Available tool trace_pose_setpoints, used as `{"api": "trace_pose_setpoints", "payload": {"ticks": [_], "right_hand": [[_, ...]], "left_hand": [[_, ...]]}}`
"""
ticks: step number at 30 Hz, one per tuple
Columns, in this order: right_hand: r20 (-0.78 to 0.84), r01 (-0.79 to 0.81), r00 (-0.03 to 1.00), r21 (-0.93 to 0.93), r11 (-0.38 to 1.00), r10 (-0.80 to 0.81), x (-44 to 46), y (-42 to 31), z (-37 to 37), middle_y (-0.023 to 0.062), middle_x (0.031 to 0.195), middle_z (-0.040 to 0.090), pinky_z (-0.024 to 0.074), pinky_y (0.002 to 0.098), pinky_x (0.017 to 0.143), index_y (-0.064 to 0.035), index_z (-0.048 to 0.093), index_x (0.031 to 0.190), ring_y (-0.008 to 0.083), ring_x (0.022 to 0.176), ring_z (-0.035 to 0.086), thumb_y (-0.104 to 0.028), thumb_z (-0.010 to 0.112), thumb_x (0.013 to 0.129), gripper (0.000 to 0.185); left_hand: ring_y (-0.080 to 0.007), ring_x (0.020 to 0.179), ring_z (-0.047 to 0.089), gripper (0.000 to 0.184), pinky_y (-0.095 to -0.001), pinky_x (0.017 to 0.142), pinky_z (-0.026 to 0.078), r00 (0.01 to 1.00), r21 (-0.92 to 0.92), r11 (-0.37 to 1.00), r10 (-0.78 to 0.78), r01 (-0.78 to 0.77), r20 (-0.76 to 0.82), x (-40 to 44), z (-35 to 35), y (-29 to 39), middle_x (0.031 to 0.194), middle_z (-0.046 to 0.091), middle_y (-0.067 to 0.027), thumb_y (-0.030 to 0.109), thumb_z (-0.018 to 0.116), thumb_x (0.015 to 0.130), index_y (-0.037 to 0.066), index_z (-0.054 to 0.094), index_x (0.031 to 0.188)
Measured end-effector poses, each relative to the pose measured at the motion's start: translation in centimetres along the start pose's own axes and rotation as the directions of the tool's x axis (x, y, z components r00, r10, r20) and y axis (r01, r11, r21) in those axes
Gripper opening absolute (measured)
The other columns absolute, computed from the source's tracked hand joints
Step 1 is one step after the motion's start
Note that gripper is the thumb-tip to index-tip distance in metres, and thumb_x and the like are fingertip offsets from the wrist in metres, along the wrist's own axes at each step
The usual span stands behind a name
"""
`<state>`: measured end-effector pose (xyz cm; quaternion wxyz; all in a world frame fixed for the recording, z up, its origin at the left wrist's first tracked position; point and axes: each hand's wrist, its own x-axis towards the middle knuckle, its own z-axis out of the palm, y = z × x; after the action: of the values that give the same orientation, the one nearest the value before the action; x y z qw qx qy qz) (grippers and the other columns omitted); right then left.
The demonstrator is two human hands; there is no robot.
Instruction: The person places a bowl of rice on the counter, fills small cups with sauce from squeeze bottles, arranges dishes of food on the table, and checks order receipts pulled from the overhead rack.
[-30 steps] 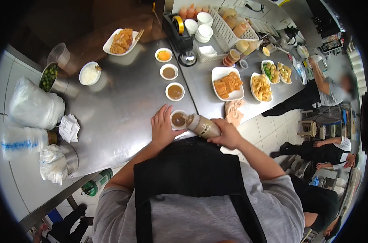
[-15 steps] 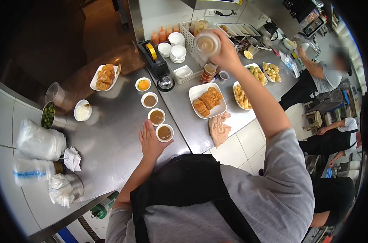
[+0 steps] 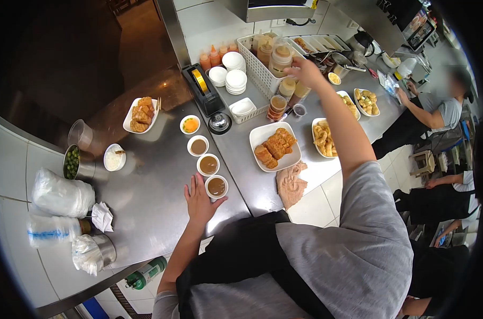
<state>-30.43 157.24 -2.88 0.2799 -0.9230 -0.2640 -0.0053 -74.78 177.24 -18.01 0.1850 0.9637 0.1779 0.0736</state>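
My left hand [image 3: 200,203] lies with spread fingers on the steel counter, touching the nearest white cup of brown sauce [image 3: 216,186]. Beyond that cup, a second brown sauce cup [image 3: 208,165], a third [image 3: 198,145] and a cup with orange contents [image 3: 190,125] form a line. My right hand [image 3: 304,72] reaches out to the white basket [image 3: 263,72], its fingers at a squeeze bottle [image 3: 280,59] standing upright there. Whether the fingers still grip the bottle is unclear. Fried cutlets [image 3: 275,147] sit in a white dish below my right forearm.
A tape dispenser [image 3: 203,90] and call bell [image 3: 219,123] stand behind the cups. Right are a pinkish cloth [image 3: 291,185] and fried food bowls [image 3: 325,137]. Plastic bags [image 3: 63,193] and a steel pot [image 3: 80,162] stand left. A co-worker [image 3: 438,109] is at the counter's far right.
My right hand has carried the squeeze bottle from the nearest cup up to the basket. The bottle was tilted over the cup and now stands upright. My left hand stays beside that cup.
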Motion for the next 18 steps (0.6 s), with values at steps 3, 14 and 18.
{"api": "trace_pose_setpoints", "payload": {"ticks": [3,14,18], "right_hand": [[-0.178,0.127,0.983,0.506,0.853,-0.04,-1.2,2.1,-3.4,0.0101,0.096,0.066,0.047,0.0243,0.079,-0.0005,0.059,0.113,0.0143,0.09,0.061,-0.011,0.058,0.087,0.028],[-0.203,-0.243,0.943,0.125,0.962,0.265,-2.5,13.0,2.1,0.0117,0.1,0.062,0.0494,0.0341,0.077,-0.0067,0.041,0.132,0.0235,0.091,0.061,-0.015,0.07,0.075,0.065],[-0.062,-0.301,0.938,0.342,0.89,0.341,-1.1,11.2,4.2,0.0183,0.118,0.059,0.0454,0.0358,0.088,-0.0055,0.044,0.132,0.029,0.107,0.057,-0.027,0.076,0.074,0.07]], "left_hand": [[-0.0354,0.135,0.027,0.121,-0.0538,0.108,0.014,1.0,-0.011,1.0,-0.008,0.009,0.011,0.0,-0.3,0.4,0.143,0.031,-0.0231,0.048,0.08,0.061,-0.006,0.008,0.143],[-0.0315,0.133,0.032,0.117,-0.0513,0.109,0.016,0.998,-0.034,0.999,-0.001,-0.001,-0.059,0.0,-0.1,0.6,0.143,0.033,-0.0215,0.039,0.082,0.061,-0.005,0.01,0.142],[-0.0315,0.132,0.034,0.118,-0.0512,0.109,0.017,0.997,-0.009,1.0,0.007,-0.008,-0.072,0.0,0.1,0.7,0.141,0.036,-0.0204,0.038,0.083,0.06,-0.004,0.01,0.143]]}}
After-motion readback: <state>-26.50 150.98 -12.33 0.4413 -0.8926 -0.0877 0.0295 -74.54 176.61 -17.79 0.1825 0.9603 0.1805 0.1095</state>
